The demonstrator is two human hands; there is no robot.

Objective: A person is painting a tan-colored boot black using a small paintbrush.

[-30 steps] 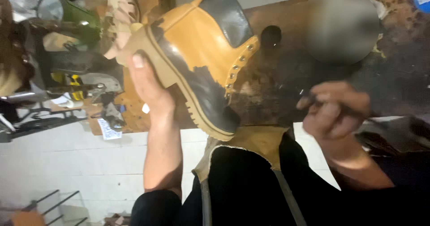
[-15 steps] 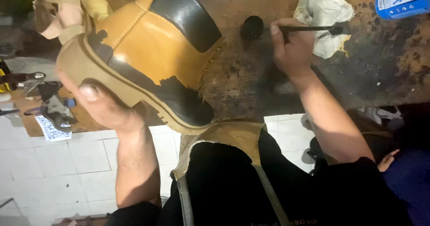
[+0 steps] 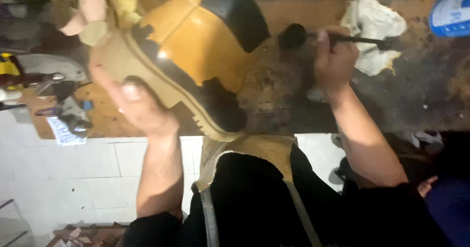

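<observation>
My left hand (image 3: 139, 105) grips a tan work boot (image 3: 196, 46) by its pale rubber sole, holding it tilted above the stained workbench (image 3: 274, 95). The boot has a dark padded collar and a dark smear across the toe. My right hand (image 3: 335, 56) is shut on a thin dark-handled brush (image 3: 313, 34), whose round black head sits just right of the boot's collar. A crumpled white rag (image 3: 372, 32) lies on the bench just beyond the right hand.
A blue and white container (image 3: 450, 12) stands at the bench's far right. Tools and clutter (image 3: 54, 85) crowd the left end. A tan apron bib (image 3: 249, 151) covers my chest. White tiled floor (image 3: 73, 178) shows below the bench edge.
The right hand has carried the brush up from near my lap to beside the boot's collar. The boot has stayed in the left hand, shifting slightly in the view.
</observation>
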